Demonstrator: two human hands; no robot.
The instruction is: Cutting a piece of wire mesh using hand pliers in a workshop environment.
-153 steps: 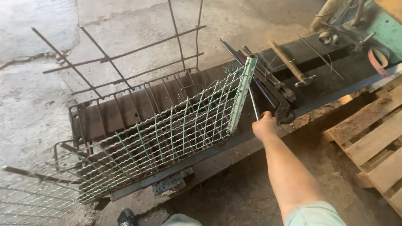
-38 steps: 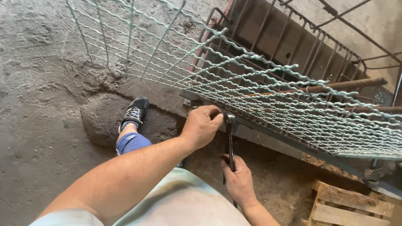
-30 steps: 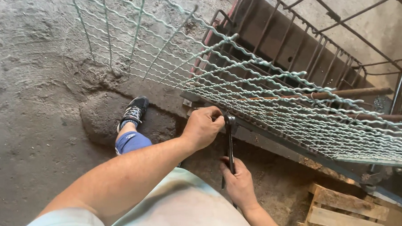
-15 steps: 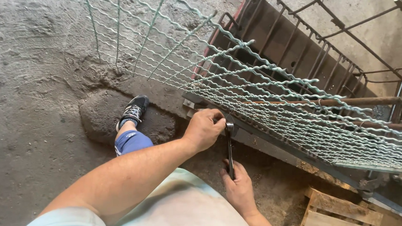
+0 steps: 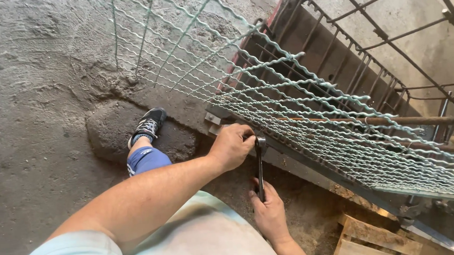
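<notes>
My left hand (image 5: 231, 146) is closed on the lower edge of a dark metal frame (image 5: 305, 40), right at the head of a dark wrench (image 5: 260, 164). Below it, my right hand (image 5: 269, 210) grips the wrench's handle, which hangs almost straight down. A sheet of green wavy wire mesh (image 5: 287, 93) lies over the frame above both hands. Whatever the wrench head bears on is hidden by my left fingers.
My leg with a blue knee pad (image 5: 145, 160) and a black shoe (image 5: 149, 125) stands on the rough concrete floor (image 5: 34, 101). A wooden pallet (image 5: 372, 239) lies at the lower right. Rusty bars (image 5: 413, 120) and rods stick out of the frame on the right.
Five seconds ago I saw the frame from the other side with one hand on it. In the last second both hands stay on the wrench while my right hand slides lower.
</notes>
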